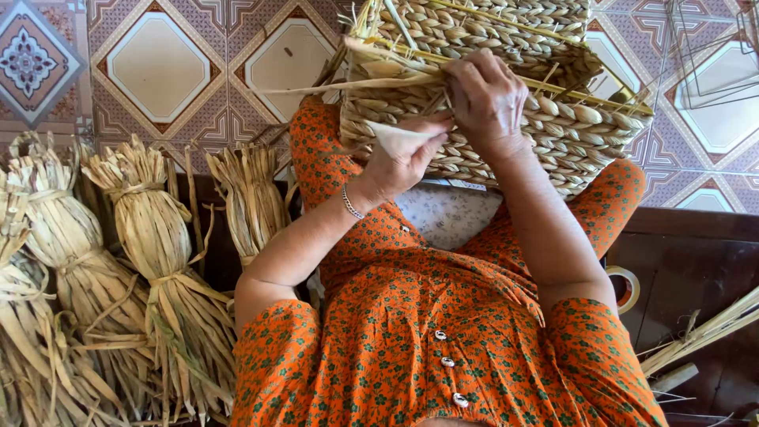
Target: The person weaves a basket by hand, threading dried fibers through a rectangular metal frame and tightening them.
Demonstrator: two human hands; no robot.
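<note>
**Two hands at work on a half-woven basket**

A woven basket (506, 95) of braided dry straw rests on our knees, tilted toward us, loose stalks jutting from its rim and sides; our right hand (484, 99) lies over its near wall, fingers curled down and pressed into the braid, gripping the weave; our left hand (403, 158) sits just below and beside it, thumb and fingers pinched on a flat pale strip of straw (399, 138) that runs to the basket's wall; a thin silver bracelet (352, 204) circles the left wrist. Beneath the basket we see our orange flowered dress (419, 332) and a pale patterned cloth (451, 213) in the lap; to our left, tied bundles of dried straw (150, 253) stand side by side on the floor; to our right, loose stalks (704, 332) lie across a dark wooden surface (696, 261), near a roll of tape (628, 289); patterned floor tiles (158, 63) spread beyond.
</note>
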